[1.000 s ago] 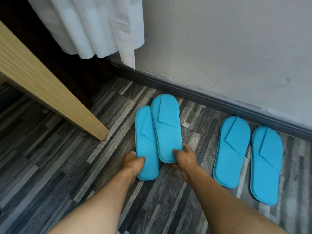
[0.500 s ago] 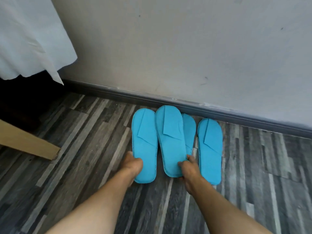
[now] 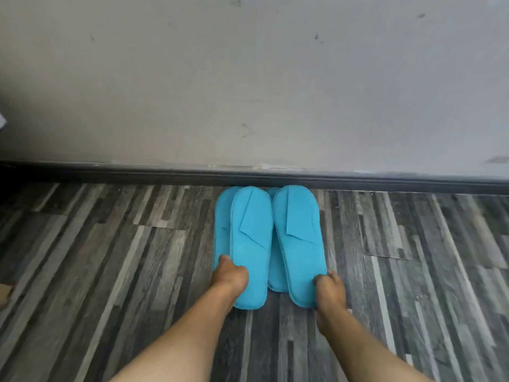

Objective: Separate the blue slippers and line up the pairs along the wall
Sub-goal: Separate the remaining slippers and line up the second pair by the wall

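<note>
Where the grey wall (image 3: 248, 78) meets the dark skirting board (image 3: 110, 172) above the striped plank floor (image 3: 110, 271), four blue slippers show, two overlapping two beneath. The left hand (image 3: 228, 277) pinches the left top slipper (image 3: 250, 257); the right hand (image 3: 330, 288) pinches the right top slipper (image 3: 300, 244). No writing is legible.

Two bare forearms come up from the bottom edge, no sleeves, no watch, no rings showing. The left hand (image 3: 230, 277) and right hand (image 3: 330, 289) wear no gloves; knuckles and fingers look slightly blurred.
</note>
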